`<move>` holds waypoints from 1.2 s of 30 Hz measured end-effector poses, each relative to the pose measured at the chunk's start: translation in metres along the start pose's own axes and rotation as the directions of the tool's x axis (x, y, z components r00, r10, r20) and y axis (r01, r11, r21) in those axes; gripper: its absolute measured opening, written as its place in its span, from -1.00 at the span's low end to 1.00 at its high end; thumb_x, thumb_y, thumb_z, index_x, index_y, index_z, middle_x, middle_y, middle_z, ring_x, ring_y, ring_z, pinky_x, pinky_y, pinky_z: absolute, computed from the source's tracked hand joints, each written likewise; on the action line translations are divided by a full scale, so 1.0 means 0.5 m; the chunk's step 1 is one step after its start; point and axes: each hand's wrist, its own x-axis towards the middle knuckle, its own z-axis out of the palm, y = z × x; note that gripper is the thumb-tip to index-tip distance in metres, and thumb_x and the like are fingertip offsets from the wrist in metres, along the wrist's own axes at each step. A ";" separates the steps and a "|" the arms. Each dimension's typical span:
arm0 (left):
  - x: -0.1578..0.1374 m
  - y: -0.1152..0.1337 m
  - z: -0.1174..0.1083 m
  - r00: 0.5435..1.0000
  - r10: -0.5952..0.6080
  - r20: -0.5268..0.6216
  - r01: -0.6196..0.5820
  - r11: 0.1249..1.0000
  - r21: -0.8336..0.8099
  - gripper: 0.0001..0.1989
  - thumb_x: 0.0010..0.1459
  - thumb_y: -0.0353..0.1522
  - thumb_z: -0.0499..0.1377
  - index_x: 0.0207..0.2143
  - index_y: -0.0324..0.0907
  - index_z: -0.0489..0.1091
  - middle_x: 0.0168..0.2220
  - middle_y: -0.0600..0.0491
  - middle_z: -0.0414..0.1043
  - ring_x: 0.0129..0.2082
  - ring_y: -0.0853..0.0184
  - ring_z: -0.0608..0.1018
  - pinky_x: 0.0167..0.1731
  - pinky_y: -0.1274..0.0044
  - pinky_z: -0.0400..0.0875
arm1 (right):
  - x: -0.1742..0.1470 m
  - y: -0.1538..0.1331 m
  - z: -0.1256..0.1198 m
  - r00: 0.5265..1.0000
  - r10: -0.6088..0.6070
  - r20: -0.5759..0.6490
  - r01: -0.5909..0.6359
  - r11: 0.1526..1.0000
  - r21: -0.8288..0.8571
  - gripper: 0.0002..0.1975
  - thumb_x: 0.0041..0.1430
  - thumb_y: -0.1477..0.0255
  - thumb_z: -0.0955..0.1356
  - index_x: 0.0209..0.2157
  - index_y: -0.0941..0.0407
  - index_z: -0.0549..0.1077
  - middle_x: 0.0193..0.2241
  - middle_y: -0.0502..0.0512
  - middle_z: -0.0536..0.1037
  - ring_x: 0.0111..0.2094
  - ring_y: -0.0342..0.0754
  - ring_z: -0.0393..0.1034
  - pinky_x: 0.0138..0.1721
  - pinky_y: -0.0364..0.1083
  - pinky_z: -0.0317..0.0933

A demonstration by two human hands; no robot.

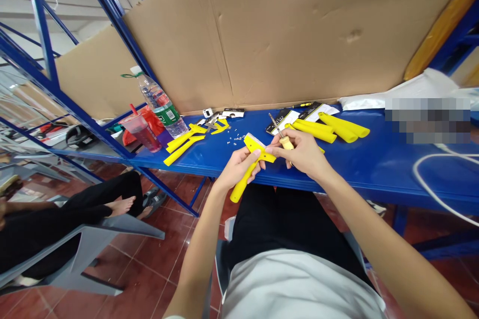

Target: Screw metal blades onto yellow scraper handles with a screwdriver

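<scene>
– Status of the yellow T-shaped tool (240,188), pls?
– In both hands at the table's (385,162) front edge, approx midway along; its handle slants out past that edge, twd the lap.
– L hand (236,165)?
– Fingers closed arnd the tool where handle meets crosspiece, thumb on top.
– R hand (305,150)?
– Thumb + fingertips pinch the crosspiece's right end; same hand also grips a screwdriver (286,142) by its pale handle, shaft pointing up twd the back edge.
– Loose stuff?
– Tiny bits (236,137), too small to ID, scattered btwn the hands and the back edge. Yellow handles (339,128) lie to their right, nr the printed cards (286,115); more yellow pcs (179,153) sit to the left, nr the front edge.
– Left end?
– Bottle (166,112) w/ green label, plus a reddish cup (145,132), nr the left edge.
– Back edge?
– Cardboard (280,35) stands along it; white packet (366,100) lies by its right-hand part.
</scene>
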 end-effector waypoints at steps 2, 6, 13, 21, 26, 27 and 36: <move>0.000 -0.001 0.000 1.000 -0.002 -0.004 0.002 1.000 -0.001 -0.54 0.35 0.00 0.34 -0.11 -0.23 0.46 -0.35 0.03 0.54 -0.61 0.50 0.40 -0.69 0.64 0.30 | 0.000 0.000 0.000 1.000 0.006 -0.001 -0.006 1.000 0.001 -0.48 -0.04 -0.02 0.68 -0.30 0.06 0.57 -0.37 0.08 0.68 -0.61 -0.14 0.35 -0.72 -0.14 0.25; -0.001 -0.003 0.000 1.000 0.002 0.000 -0.002 1.000 -0.009 -0.55 0.35 -0.01 0.35 -0.10 -0.23 0.46 -0.34 0.03 0.54 -0.60 0.49 0.41 -0.69 0.64 0.30 | 0.000 -0.001 -0.002 1.000 0.007 0.003 -0.007 1.000 -0.004 -0.49 -0.04 -0.02 0.68 -0.31 0.06 0.58 -0.36 0.08 0.70 -0.64 -0.16 0.31 -0.73 -0.13 0.24; -0.001 -0.005 -0.003 1.000 0.006 0.008 -0.006 1.000 -0.020 -0.55 0.36 -0.02 0.35 -0.08 -0.23 0.46 -0.34 0.03 0.55 -0.60 0.49 0.40 -0.69 0.64 0.29 | -0.001 -0.007 -0.003 1.000 0.016 0.008 -0.016 1.000 0.001 -0.48 -0.05 -0.01 0.69 -0.32 0.08 0.58 -0.38 0.07 0.68 -0.67 -0.19 0.28 -0.74 -0.13 0.21; -0.003 -0.003 -0.003 1.000 0.008 0.012 -0.008 1.000 -0.005 -0.55 0.36 -0.01 0.35 -0.10 -0.23 0.45 -0.34 0.03 0.54 -0.61 0.50 0.39 -0.70 0.64 0.29 | -0.001 -0.010 -0.003 1.000 0.016 0.018 -0.016 1.000 0.007 -0.47 -0.07 -0.01 0.69 -0.32 0.08 0.59 -0.40 0.09 0.68 -0.64 -0.17 0.31 -0.74 -0.16 0.21; -0.003 -0.004 -0.003 1.000 0.009 0.006 -0.009 1.000 0.000 -0.56 0.35 -0.02 0.36 -0.10 -0.22 0.45 -0.34 0.03 0.54 -0.61 0.50 0.39 -0.70 0.64 0.29 | -0.002 -0.010 -0.004 0.999 0.024 0.021 -0.024 1.000 -0.002 -0.48 -0.08 -0.01 0.69 -0.32 0.07 0.59 -0.39 0.08 0.69 -0.67 -0.18 0.29 -0.74 -0.15 0.20; -0.003 -0.005 -0.004 1.000 0.008 0.006 -0.008 1.000 0.000 -0.56 0.35 -0.02 0.36 -0.11 -0.22 0.45 -0.34 0.03 0.54 -0.60 0.50 0.39 -0.70 0.64 0.29 | -0.003 -0.011 -0.004 0.999 0.023 0.023 -0.023 1.000 -0.002 -0.48 -0.08 0.00 0.69 -0.32 0.07 0.59 -0.38 0.08 0.69 -0.67 -0.19 0.29 -0.74 -0.15 0.20; -0.002 -0.007 -0.006 1.000 0.002 0.013 -0.002 1.000 -0.023 -0.53 0.33 0.00 0.37 -0.07 -0.22 0.45 -0.35 0.03 0.55 -0.62 0.51 0.39 -0.70 0.65 0.28 | -0.003 -0.016 -0.003 0.999 0.032 0.043 -0.034 0.999 0.031 -0.44 -0.12 -0.03 0.70 -0.31 0.08 0.58 -0.36 0.08 0.69 -0.63 -0.18 0.29 -0.73 -0.15 0.25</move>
